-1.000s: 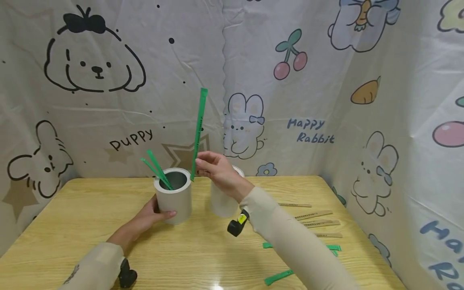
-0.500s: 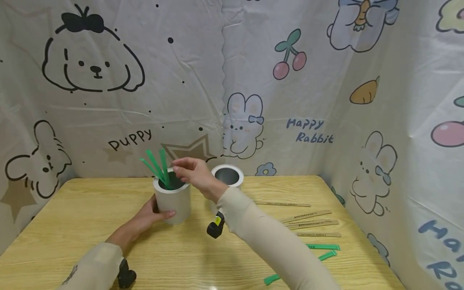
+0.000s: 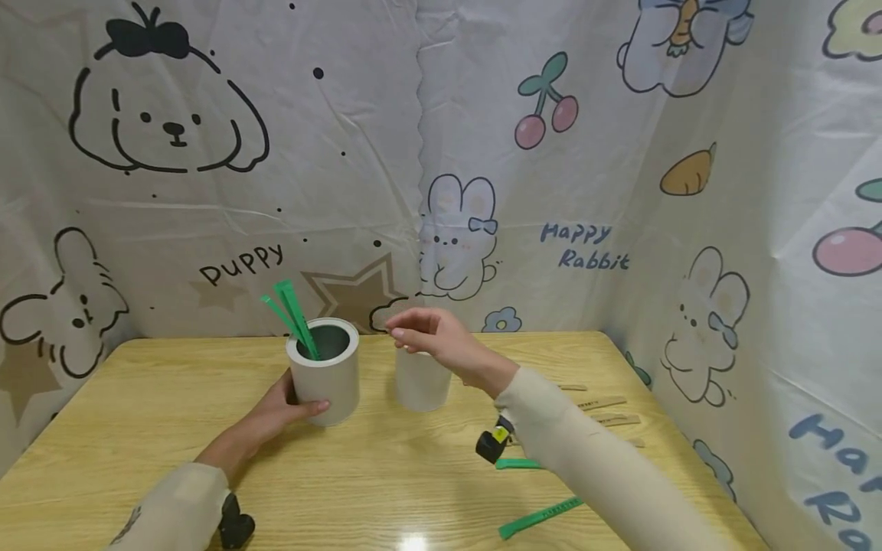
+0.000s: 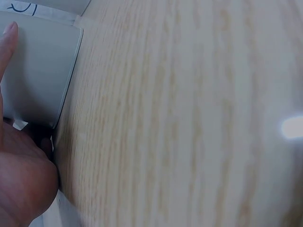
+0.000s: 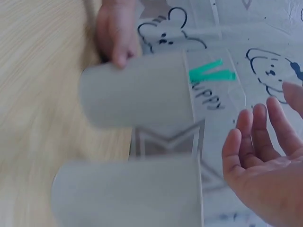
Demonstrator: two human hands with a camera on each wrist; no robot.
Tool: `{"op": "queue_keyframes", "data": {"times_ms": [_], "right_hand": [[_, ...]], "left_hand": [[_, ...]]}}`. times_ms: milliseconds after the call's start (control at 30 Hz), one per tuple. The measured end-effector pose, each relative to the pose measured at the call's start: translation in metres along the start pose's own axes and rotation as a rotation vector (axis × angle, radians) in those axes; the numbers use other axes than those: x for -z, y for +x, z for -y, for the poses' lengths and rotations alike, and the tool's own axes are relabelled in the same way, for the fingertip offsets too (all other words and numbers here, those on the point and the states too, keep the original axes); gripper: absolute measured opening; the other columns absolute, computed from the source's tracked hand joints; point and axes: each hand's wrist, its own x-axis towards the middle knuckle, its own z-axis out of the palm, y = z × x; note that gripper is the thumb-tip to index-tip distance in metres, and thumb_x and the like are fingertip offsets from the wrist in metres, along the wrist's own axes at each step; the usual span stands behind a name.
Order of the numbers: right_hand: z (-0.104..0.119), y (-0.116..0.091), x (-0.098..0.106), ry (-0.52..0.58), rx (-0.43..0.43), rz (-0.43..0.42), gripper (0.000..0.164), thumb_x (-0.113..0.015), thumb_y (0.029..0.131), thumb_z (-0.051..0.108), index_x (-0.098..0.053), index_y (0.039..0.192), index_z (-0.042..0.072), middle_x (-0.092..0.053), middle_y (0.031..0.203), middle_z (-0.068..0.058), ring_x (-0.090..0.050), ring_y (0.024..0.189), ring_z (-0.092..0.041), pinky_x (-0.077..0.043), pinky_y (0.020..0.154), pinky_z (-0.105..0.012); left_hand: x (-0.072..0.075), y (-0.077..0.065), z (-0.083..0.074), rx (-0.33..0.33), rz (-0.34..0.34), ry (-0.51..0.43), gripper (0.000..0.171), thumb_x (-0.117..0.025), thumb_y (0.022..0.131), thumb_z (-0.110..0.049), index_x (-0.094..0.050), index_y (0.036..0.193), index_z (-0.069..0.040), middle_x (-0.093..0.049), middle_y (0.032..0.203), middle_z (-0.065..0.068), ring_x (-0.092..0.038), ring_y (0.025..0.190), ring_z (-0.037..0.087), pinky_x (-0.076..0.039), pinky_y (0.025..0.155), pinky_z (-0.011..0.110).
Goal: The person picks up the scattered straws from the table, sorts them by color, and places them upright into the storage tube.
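My left hand grips a white cylindrical cup low on its left side, thumb across the front. The cup stands upright on the table, and several slim green stick packets lean to the left in its mouth. To the right, my right hand hovers over a second white cup and hides its rim. In the right wrist view the fingers of that hand are loosely bent with nothing between them. The left wrist view shows my left thumb against the cup's wall.
On the right of the wooden table lie more green packets and several brown ones, partly covered by my right forearm. A printed cloth hangs behind the table and along its right side.
My right hand brought a green packet to the left cup and let it go inside. Then it drew back right, empty, over the second cup. My left hand kept its grip.
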Motion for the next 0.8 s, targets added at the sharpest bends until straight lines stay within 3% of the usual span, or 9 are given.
{"op": "queue_keyframes", "data": {"times_ms": [67, 200, 367, 533, 633, 800], "right_hand": [[-0.008, -0.016, 0.013, -0.029, 0.001, 0.024, 0.032, -0.057, 0.103, 0.013, -0.061, 0.129, -0.004, -0.069, 0.116, -0.013, -0.064, 0.102, -0.017, -0.053, 0.101, -0.045], [-0.030, -0.050, 0.039, -0.087, -0.017, 0.071, 0.037, -0.059, 0.102, 0.016, -0.060, 0.131, -0.007, -0.063, 0.131, -0.026, -0.065, 0.111, -0.018, -0.053, 0.102, -0.038], [-0.066, -0.096, 0.072, -0.142, -0.087, 0.147, 0.040, -0.062, 0.101, 0.019, -0.060, 0.134, -0.004, -0.060, 0.139, -0.025, -0.062, 0.124, -0.027, -0.052, 0.105, -0.034], [-0.098, -0.141, 0.104, -0.142, -0.181, 0.177, 0.043, -0.062, 0.101, 0.016, -0.057, 0.136, -0.008, -0.056, 0.138, -0.033, -0.060, 0.122, -0.034, -0.055, 0.096, -0.027], [-0.116, -0.165, 0.123, -0.150, -0.206, 0.177, 0.043, -0.062, 0.101, 0.014, -0.056, 0.135, -0.012, -0.056, 0.135, -0.037, -0.064, 0.117, -0.024, -0.055, 0.091, -0.023], [-0.141, -0.200, 0.151, -0.196, -0.210, 0.176, 0.036, -0.063, 0.100, 0.013, -0.063, 0.129, -0.008, -0.060, 0.132, -0.035, -0.065, 0.112, -0.002, -0.054, 0.089, -0.017]], "left_hand": [[0.000, -0.001, -0.001, -0.001, -0.002, 0.003, 0.106, -0.075, 0.091, -0.034, -0.001, 0.162, -0.007, -0.014, 0.167, 0.025, -0.017, 0.154, 0.047, -0.019, 0.123, 0.066], [0.000, -0.001, -0.001, 0.000, -0.005, 0.001, 0.106, -0.074, 0.091, -0.033, 0.000, 0.162, -0.006, -0.014, 0.167, 0.026, -0.016, 0.154, 0.047, -0.018, 0.124, 0.065], [0.000, -0.001, 0.000, 0.017, 0.000, 0.006, 0.108, -0.074, 0.092, -0.034, 0.003, 0.163, -0.008, -0.011, 0.168, 0.026, -0.014, 0.154, 0.048, -0.016, 0.124, 0.066], [0.000, 0.001, 0.002, 0.028, 0.002, 0.012, 0.109, -0.074, 0.091, -0.036, 0.003, 0.163, -0.009, -0.010, 0.168, 0.026, -0.012, 0.155, 0.048, -0.015, 0.124, 0.067], [0.001, 0.002, 0.002, 0.021, 0.003, -0.001, 0.108, -0.075, 0.091, -0.035, 0.002, 0.163, -0.008, -0.011, 0.168, 0.026, -0.013, 0.155, 0.048, -0.015, 0.124, 0.066], [0.001, 0.002, 0.002, 0.013, 0.000, -0.014, 0.108, -0.075, 0.091, -0.034, 0.002, 0.163, -0.008, -0.010, 0.168, 0.025, -0.012, 0.155, 0.047, -0.014, 0.124, 0.066]]}}
